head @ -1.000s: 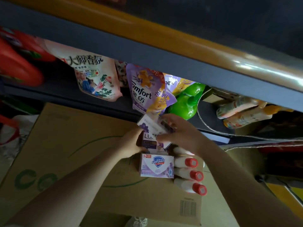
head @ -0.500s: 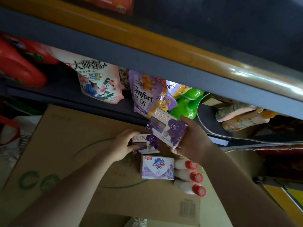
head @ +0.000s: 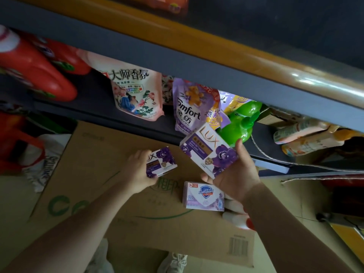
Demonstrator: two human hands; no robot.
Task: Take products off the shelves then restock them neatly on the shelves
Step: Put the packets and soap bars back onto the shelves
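Purple-and-white cardboard Lux soap box (head: pixel 209 149) is being gripped by the right hand (head: pixel 234 174), raised label-up toward the dark shelf (head: pixel 98 107), presumably for restocking, while the left hand (head: pixel 137 172) is clasping a second purple Lux box (head: pixel 162 161) over the brown carton (head: pixel 94 166), beside the lilac Safeguard box (head: pixel 203 196).

Both forearms outstretched, left hand (head: pixel 137 172) and right hand (head: pixel 234 174) each curled in a grip.

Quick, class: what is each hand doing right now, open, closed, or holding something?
Left hand: grips a small Lux soap box.
Right hand: holds a larger Lux soap box.
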